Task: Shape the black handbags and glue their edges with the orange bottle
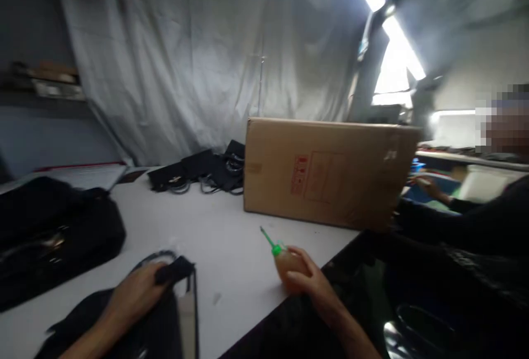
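Note:
My right hand (308,276) is wrapped round a squeeze bottle (286,266) of amber liquid with a green cap. Its thin green nozzle tilts up to the left, above the white table. At the lower left, my left hand (138,293) is closed on a dark edge or flap of a black bag (159,328). A rounded handle shows behind that hand, and a pale strip runs down the bag's right side. Blur hides the finer detail of the bag.
A large cardboard box (330,174) stands on the white table (231,243). Black bags (198,169) lie at the back, and a black pile (53,232) fills the left side. A person in dark clothes (487,215) is at the right.

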### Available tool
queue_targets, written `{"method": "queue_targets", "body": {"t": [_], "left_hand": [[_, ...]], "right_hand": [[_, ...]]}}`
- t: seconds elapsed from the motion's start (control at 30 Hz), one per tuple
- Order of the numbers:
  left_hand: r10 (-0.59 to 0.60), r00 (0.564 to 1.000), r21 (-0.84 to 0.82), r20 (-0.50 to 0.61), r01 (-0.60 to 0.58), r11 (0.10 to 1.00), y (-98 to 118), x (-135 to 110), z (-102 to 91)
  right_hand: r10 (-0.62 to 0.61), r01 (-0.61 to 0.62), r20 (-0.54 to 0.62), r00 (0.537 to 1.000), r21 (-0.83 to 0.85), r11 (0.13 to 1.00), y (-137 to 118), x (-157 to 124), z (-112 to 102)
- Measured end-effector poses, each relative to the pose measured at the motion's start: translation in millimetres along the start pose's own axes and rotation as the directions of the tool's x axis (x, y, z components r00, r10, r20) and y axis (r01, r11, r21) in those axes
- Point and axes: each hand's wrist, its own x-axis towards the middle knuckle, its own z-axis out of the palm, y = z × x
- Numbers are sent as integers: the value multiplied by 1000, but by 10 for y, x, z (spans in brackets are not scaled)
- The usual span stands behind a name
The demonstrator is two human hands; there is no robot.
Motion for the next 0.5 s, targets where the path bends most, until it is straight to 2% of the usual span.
{"method": "queue_targets", "body": {"t": [0.07, 0.17, 0.27, 0.37, 0.43, 0.5], "left_hand": [[-19, 999, 23, 37, 18, 1000, -79, -72, -22], [-31, 997, 40, 75, 28, 999, -18, -76, -55], [-19, 997, 45, 68, 16, 999, 103, -38, -82], [-35, 998, 29, 51, 33, 999, 150, 3, -48], [-62, 996, -5, 63, 63, 998, 130, 30, 15], [-85, 993, -33, 79, 88, 996, 87, 51, 83]], "right_hand": [[83, -96, 63, 995, 241, 966, 46, -130, 57], [162, -200, 120, 980, 473, 858, 129, -272, 173], [255, -290, 149, 955, 644, 708, 169, -342, 289], [337, -374, 205, 919, 721, 583, 170, -327, 378], [344, -386, 211, 915, 706, 593, 163, -283, 423], [330, -374, 196, 923, 654, 657, 149, -218, 466]]}}
